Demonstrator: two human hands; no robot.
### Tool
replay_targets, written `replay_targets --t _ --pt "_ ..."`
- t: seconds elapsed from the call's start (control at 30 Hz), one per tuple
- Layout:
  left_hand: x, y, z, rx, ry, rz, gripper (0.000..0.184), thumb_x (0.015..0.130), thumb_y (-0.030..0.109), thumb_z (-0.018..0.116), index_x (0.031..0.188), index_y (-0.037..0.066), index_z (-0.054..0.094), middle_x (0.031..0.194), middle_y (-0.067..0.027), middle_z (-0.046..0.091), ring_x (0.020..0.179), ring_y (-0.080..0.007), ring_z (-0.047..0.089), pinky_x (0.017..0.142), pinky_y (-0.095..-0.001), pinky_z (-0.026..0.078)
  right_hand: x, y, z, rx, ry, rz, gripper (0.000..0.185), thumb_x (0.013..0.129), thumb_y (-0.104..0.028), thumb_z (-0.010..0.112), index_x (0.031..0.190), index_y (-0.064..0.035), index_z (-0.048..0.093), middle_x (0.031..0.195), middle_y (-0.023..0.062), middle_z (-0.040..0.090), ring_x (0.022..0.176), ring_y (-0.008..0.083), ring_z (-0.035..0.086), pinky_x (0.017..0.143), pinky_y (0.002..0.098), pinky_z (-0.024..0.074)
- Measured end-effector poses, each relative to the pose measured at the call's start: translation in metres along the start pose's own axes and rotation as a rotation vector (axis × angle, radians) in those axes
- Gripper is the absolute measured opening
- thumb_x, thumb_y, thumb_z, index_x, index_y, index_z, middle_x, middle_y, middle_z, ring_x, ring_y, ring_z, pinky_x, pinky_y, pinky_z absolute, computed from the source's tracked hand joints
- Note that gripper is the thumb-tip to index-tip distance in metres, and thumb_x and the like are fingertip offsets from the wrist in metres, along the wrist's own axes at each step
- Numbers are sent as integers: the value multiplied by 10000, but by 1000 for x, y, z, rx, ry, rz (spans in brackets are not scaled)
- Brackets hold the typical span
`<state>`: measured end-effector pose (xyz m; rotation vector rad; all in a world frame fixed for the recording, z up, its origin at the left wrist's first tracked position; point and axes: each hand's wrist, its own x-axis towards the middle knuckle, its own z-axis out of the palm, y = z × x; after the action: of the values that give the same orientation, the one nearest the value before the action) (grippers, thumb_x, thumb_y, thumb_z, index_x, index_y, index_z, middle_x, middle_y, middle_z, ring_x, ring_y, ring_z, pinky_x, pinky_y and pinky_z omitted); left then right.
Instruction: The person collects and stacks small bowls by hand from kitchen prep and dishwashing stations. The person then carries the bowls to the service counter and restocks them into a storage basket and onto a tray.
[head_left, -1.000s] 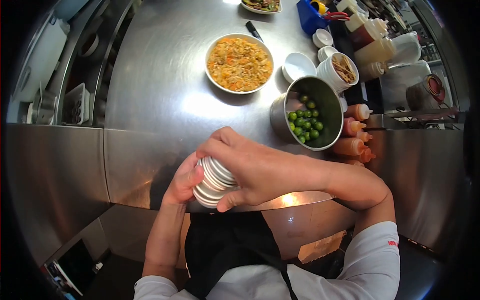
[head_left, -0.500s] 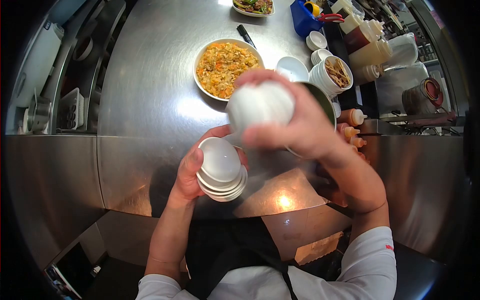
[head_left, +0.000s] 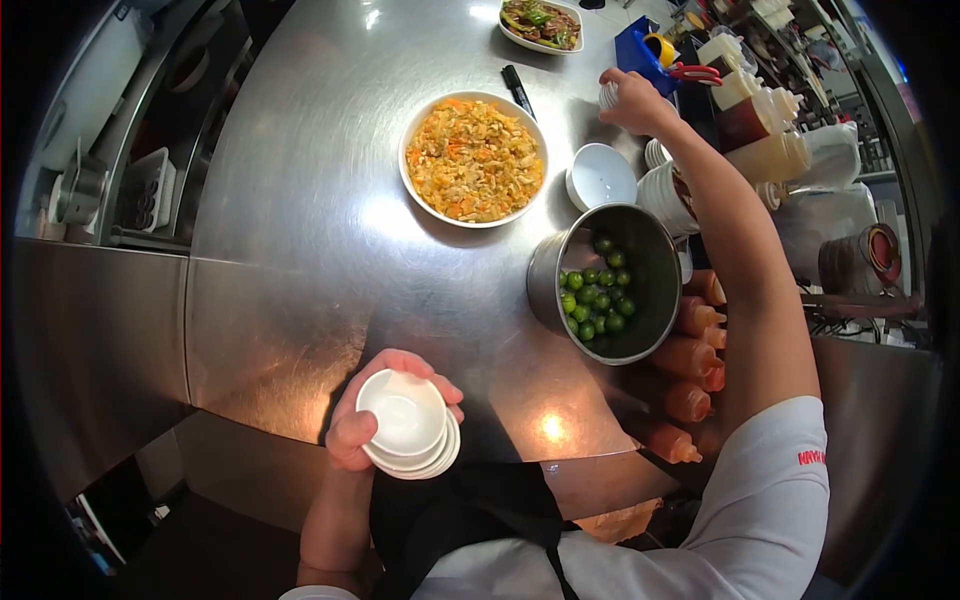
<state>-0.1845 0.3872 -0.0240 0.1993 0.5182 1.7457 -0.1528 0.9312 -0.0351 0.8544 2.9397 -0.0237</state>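
Observation:
My left hand [head_left: 347,432] is wrapped round a short stack of small white bowls [head_left: 405,413], held over the counter's front edge with the top bowl's inside facing up. My right arm reaches far forward to the back right. There my right hand [head_left: 640,103] has its fingers closed on small white bowls [head_left: 608,95], of which only a part shows. The blue bin [head_left: 643,54] is just beyond that hand. Below the hand, a larger white bowl [head_left: 601,178] stands beside a steel pot [head_left: 545,285] with green limes [head_left: 592,298] in it.
A bowl of fried rice [head_left: 473,160] lies mid-counter, with a black marker [head_left: 517,90] behind it. Farther back is a dish of meat and greens [head_left: 541,24]. Sauce bottles [head_left: 686,357] line the right side. Stacked white bowls [head_left: 664,195] are under my right forearm.
My right hand has moved from above the left hand to the back right. The left hand's stack is lower and nearer my body. The lime pot has come into full view.

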Motion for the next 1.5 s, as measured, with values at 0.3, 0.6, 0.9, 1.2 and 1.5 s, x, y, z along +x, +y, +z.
replay_targets --t 0.3,0.6,0.9,1.2,1.5 --pt "2 4 4 91 -20 90 745 800 560 630 1221 -25 440 1164 -292 580 1020 -347 644 834 -438 556 1 13 5 -300 -83 -76 712 695 -354 746 1344 -234 481 1239 153 545 1198 339 491 960 476 366" --pt "15 -1 1 -2 18 88 600 884 512 526 1184 -4 466 1128 -276 602 1016 -371 637 842 -473 547 -7 24 -10 54 477 -47 664 819 -437 650 1376 -120 474 1282 209 557 1191 342 528 1003 476 384" --pt "61 -1 31 -269 229 283 467 925 456 455 1211 100 559 1285 -140 563 1147 -350 549 975 -540 440 -169 -218 -139 855 351 -103 482 850 -360 730 1176 -25 616 993 123 685 938 172 646 797 288 509" --pt "59 -2 65 -116 129 165 629 1002 422 397 1507 76 253 1474 -161 370 1350 -281 387 1136 -420 298 -268 -300 -36 1184 742 41 461 728 -239 826 1016 -13 545 1189 276 527 1086 360 570 884 415 479" --pt "52 -1 49 95 182 35 679 984 456 497 1443 -2 297 1336 -142 497 1219 -244 526 1031 -383 447 -293 -300 -29 933 557 2 622 762 -441 798 1081 -6 489 1336 341 404 1238 438 458 1006 485 387"
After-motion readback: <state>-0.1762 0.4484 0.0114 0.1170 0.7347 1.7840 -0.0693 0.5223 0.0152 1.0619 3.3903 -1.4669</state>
